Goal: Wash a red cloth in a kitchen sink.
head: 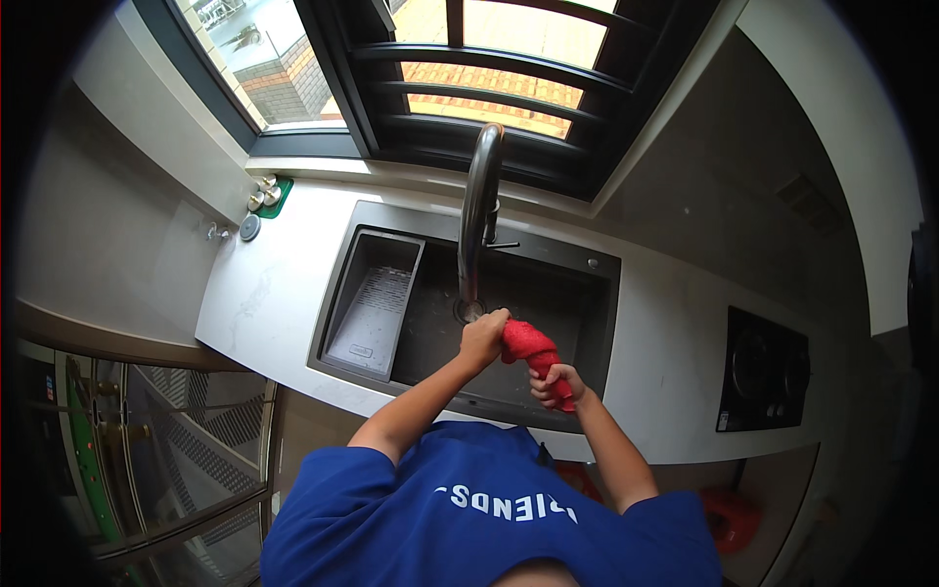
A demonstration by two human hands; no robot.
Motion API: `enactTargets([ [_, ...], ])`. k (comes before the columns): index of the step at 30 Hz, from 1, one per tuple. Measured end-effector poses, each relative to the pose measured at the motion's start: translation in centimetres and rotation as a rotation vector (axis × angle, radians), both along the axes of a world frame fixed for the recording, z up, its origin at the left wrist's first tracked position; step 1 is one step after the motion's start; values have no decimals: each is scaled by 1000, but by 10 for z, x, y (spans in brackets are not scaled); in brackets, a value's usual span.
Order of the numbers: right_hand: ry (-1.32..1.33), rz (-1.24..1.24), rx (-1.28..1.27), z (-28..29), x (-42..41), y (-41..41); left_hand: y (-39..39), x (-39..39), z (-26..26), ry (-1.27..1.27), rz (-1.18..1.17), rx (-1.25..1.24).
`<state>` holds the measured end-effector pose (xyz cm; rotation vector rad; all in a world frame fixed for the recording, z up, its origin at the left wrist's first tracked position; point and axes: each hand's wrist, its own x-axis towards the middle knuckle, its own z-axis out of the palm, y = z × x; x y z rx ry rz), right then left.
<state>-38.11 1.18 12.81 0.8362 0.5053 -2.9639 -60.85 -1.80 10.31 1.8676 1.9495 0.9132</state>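
Note:
A red cloth (532, 345), twisted into a thick roll, stretches between my two hands over the dark sink (506, 374). My left hand (484, 340) grips its upper end, close beside the drain and below the outlet of the metal faucet (480, 205). The lower end is in the fist of my right hand (557, 385), near the sink's front edge, with a bit of cloth poking out past the fingers. Whether water is running from the faucet I cannot tell.
A grey drain tray (363, 341) sits in the sink's left part. To the right, a black cooktop (766, 374) is set in the white countertop (660, 367). Small metal-topped items (271, 196) stand on a green tray at the back left. A barred window is behind the faucet.

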Motion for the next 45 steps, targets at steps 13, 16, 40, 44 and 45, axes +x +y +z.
enactTargets([
  [13, 229, -308, 224, 40, 8, 1, -42, -31, 50, -2065, -353, -915],
  [16, 312, -251, 267, 41, 26, 4, -55, -35, 50, -1913, -542, -906],
  [40, -879, 337, 1695, 103, 8, 26, -60, -46, 47, -1277, -835, -1072],
  [44, -896, 234, 1889, 72, 4, 10, -58, -48, 79, -315, -588, -732],
  [45, -859, 200, 1800, 68, 2, 9, -56, -49, 84, 90, -454, -631],
])
